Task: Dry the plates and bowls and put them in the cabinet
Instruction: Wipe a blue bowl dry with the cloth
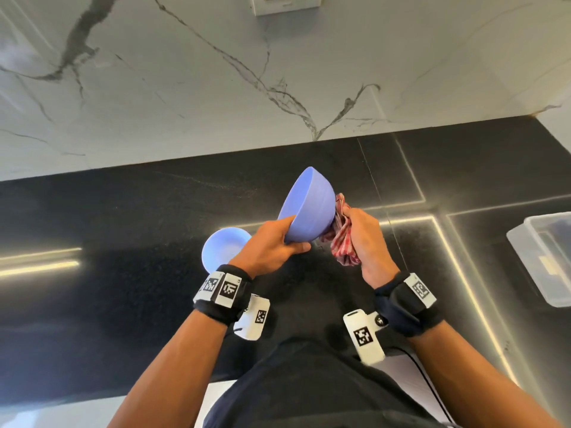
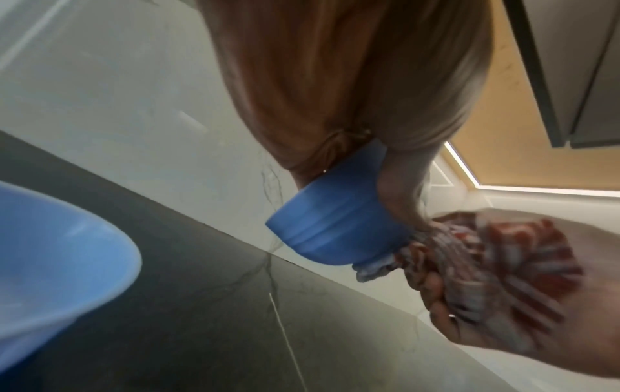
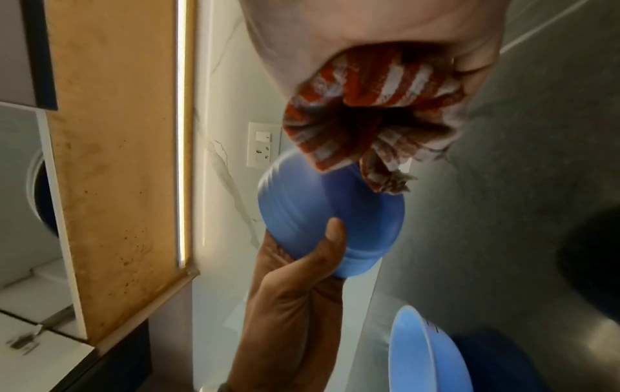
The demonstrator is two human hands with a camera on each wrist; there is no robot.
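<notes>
My left hand [image 1: 279, 242] grips a blue bowl [image 1: 309, 208] by its rim and holds it tilted above the black counter, with the outside facing me. My right hand [image 1: 364, 239] holds a bunched red-and-white checked cloth [image 1: 343, 242] against the bowl's base. In the left wrist view the cloth [image 2: 496, 265] touches the bowl [image 2: 335, 228] from the right. The right wrist view shows my left thumb [image 3: 332, 238] on the bowl [image 3: 322, 212] under the cloth [image 3: 362, 111]. A second blue bowl [image 1: 222, 248] stands upright on the counter, just left of my left wrist.
A clear plastic container [image 1: 543, 254] stands on the black counter [image 1: 123, 242] at the right edge. A marble backsplash [image 1: 216, 88] with a wall socket [image 1: 285, 4] rises behind. In the right wrist view a wooden cabinet underside [image 3: 114, 132] with a light strip hangs overhead.
</notes>
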